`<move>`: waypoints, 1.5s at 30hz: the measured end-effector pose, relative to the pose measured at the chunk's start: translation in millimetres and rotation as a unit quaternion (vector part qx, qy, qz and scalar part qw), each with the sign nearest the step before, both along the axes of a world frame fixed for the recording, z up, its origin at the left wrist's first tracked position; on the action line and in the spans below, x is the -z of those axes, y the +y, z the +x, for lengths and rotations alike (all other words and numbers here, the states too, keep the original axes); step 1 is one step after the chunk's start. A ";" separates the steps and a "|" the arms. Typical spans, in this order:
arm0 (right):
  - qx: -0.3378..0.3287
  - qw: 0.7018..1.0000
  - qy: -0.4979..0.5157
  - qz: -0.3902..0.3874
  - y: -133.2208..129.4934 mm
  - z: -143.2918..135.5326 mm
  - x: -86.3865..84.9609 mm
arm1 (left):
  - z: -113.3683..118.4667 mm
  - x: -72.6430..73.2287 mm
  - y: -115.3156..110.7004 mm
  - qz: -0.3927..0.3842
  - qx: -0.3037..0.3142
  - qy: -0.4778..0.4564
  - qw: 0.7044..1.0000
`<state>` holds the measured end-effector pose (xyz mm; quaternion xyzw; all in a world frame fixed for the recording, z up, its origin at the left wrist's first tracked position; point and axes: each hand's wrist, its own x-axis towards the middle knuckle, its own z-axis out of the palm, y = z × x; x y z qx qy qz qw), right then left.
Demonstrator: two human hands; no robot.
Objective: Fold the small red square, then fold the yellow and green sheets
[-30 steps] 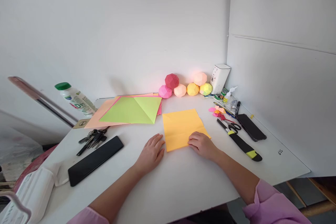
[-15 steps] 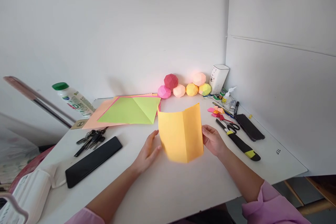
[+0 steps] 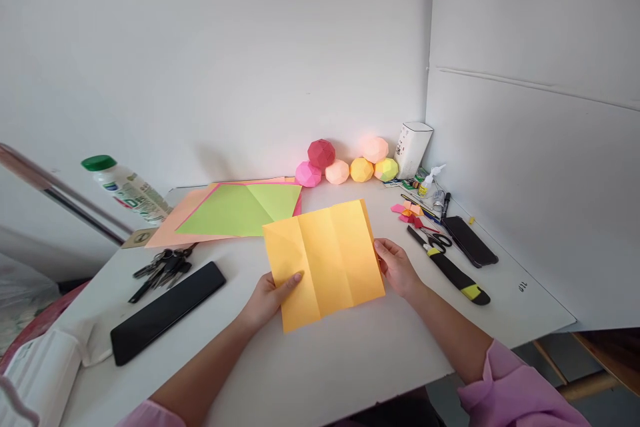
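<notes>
A yellow-orange sheet of paper (image 3: 325, 260) with upright crease lines is held up over the white table, tilted slightly. My left hand (image 3: 273, 293) grips its lower left side, thumb on the front face and the other fingers hidden behind. At the right edge, my right hand (image 3: 395, 263) pinches the paper between thumb and fingers. A narrow folded-back strip shows along that right edge. Behind the sheet lie green paper (image 3: 240, 210) with a diagonal crease and peach paper (image 3: 170, 227) beneath it.
Several faceted paper balls (image 3: 321, 154) stand by the wall, beside a white box (image 3: 413, 147). On the right are a glue bottle (image 3: 429, 183), paper scraps (image 3: 411, 212), scissors (image 3: 439, 240), a utility knife (image 3: 457, 273) and a phone (image 3: 470, 240). Keys (image 3: 165, 270), a black slab (image 3: 167, 313) and a bottle (image 3: 133, 190) are left.
My left hand has gone from open beside the paper to gripping its left side. The yellow-orange sheet has spread wider and flatter to the left. My right hand keeps its hold.
</notes>
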<state>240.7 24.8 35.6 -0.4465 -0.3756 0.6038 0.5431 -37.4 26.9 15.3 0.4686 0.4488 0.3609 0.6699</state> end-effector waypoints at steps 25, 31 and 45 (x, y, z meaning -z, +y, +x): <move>-0.074 0.982 -0.162 0.057 -3.7 -3.3 5.8 | -3.6 9.9 12.1 -0.032 -0.121 -0.067 0.990; -0.118 0.982 -0.145 0.038 -2.6 -4.4 12.4 | -4.7 11.0 12.7 -0.045 -0.118 -0.084 0.988; -0.134 0.982 -0.132 -0.002 -0.8 -2.2 11.0 | -7.9 5.7 15.9 -0.061 -0.117 -0.114 0.985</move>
